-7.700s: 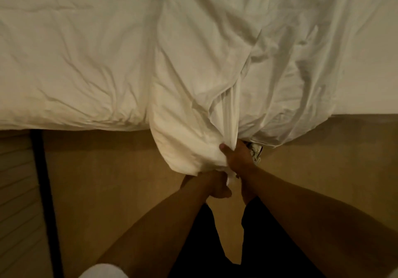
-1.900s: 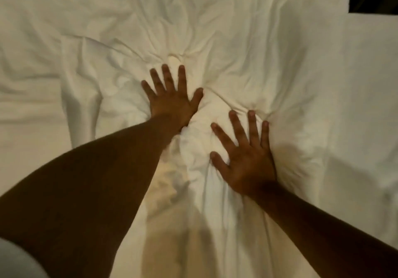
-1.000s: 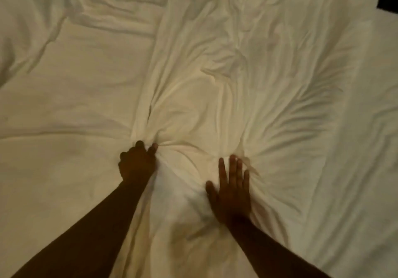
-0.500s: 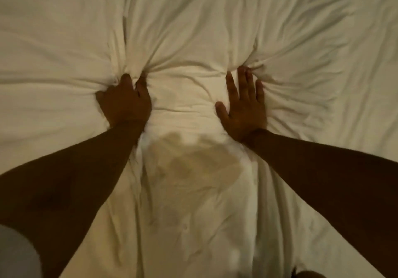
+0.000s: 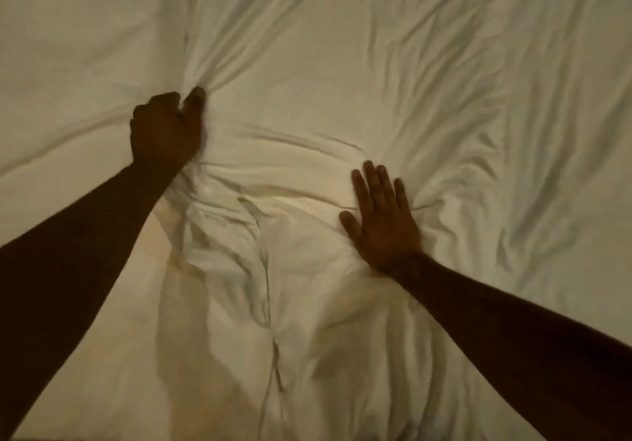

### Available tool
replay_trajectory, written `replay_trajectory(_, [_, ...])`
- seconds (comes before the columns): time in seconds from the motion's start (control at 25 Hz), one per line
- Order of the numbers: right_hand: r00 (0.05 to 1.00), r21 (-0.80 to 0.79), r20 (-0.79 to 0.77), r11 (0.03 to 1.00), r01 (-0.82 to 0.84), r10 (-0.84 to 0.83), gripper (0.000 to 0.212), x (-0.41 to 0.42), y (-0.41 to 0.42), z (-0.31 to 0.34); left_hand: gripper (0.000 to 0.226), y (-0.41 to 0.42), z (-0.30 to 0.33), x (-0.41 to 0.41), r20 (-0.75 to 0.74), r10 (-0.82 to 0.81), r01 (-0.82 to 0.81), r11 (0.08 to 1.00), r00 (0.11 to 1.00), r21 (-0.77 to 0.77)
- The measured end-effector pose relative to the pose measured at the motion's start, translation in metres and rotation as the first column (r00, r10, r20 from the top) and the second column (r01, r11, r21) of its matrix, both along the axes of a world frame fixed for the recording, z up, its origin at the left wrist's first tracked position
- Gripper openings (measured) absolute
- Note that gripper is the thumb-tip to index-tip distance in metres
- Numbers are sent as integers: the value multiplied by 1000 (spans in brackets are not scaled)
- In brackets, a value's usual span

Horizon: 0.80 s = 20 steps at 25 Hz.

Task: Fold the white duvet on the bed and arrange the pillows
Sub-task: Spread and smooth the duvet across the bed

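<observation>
Plainly, left hand (image 5: pixel 166 129) bunches duvet (image 5: pixel 342 81); right hand (image 5: pixel 383 221) flat.

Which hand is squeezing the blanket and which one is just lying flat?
The left hand is squeezing: it is curled into a fist with the white duvet bunched in it. The right hand lies flat, fingers straight.

Both bare forearms reach forward from the bottom corners. The left hand (image 5: pixel 166 131) is balled into a fist, knuckles up, thumb tip poking out at the far side. The right hand (image 5: pixel 383 221) is flat, palm down, fingers (image 5: pixel 374 184) together and pointing away, thumb splayed out to the left.
</observation>
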State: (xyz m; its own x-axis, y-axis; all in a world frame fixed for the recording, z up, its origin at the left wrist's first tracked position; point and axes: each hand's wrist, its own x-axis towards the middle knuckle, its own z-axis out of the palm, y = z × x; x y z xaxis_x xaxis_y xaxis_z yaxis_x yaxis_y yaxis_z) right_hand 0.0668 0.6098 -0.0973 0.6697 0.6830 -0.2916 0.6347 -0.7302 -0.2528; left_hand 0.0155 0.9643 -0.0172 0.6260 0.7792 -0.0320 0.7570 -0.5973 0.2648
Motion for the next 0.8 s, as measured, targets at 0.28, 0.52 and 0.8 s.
replay_trajectory(0.28, [998,-145,-65,989,0,-10,75,-107,-81,21,132,-168,-21,-117,-455,291,-439,860,841,-261])
replay_trajectory(0.52, [975,-237,-218,968,-83,30,81,-189,-120,45,111,-222,-9,-220,-592,258,-541,756,764,-369])
replay_trajectory(0.8, [953,-304,-288,934,-190,100,78,-259,-164,79,38,-164,62,-309,-306,207,-249,963,929,-102])
